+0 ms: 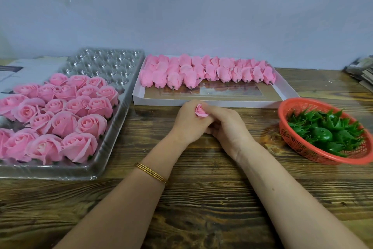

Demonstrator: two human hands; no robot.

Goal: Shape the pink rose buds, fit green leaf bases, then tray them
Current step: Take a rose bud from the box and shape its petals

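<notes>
Fingers [218, 111]: curling in from both sides, pinching one pink bud [200, 111] between left hand [187, 122] and right hand [227, 127]
Bud axis: face tilting up and away, stem end hiding down in the palms
Leaf bases [323, 127]: lying in the red basket [292, 107] off to the right, right hand sitting nearer, likely reaching there next
Tray [105, 65]: waiting on the left, holding finished roses [64, 119]

My left hand [186, 122] and right hand [228, 127] grip one bud [200, 111] above the bench [201, 198]. Roses [64, 123] sit in the tray [105, 63] on my left, leaf bases [323, 131] in the basket [292, 105] on my right.
</notes>
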